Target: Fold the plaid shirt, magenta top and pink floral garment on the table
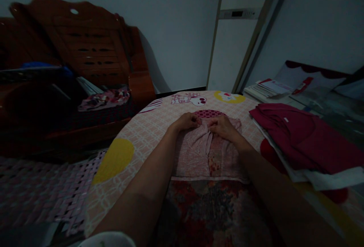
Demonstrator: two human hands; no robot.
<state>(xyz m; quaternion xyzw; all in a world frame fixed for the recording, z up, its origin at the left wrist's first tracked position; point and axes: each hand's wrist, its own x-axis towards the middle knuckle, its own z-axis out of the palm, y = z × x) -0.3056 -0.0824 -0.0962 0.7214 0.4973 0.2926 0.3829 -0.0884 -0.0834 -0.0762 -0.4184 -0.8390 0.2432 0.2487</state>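
A heathered pink shirt [193, 163] lies partly folded on the round table, with a patch of coloured print showing at its middle. My left hand [187, 121] is closed, its fingertips pinching the far edge of the fabric. Just to the right, my right hand [224, 127] pinches the same edge, a small gap away from the left. Creases run down from between the two hands. The shirt's near hem lies along the table's front side, by the dark red and grey patterned cloth [213, 209] close to my body.
The table wears a patterned tablecloth [148, 133] with yellow circles. On the right, a folded crimson garment [301, 133] rests on white sheets, with papers [270, 87] behind it. A wooden chair [88, 46] stands at left, holding a floral cloth [105, 99]. A woven pink seat [45, 190] is at lower left.
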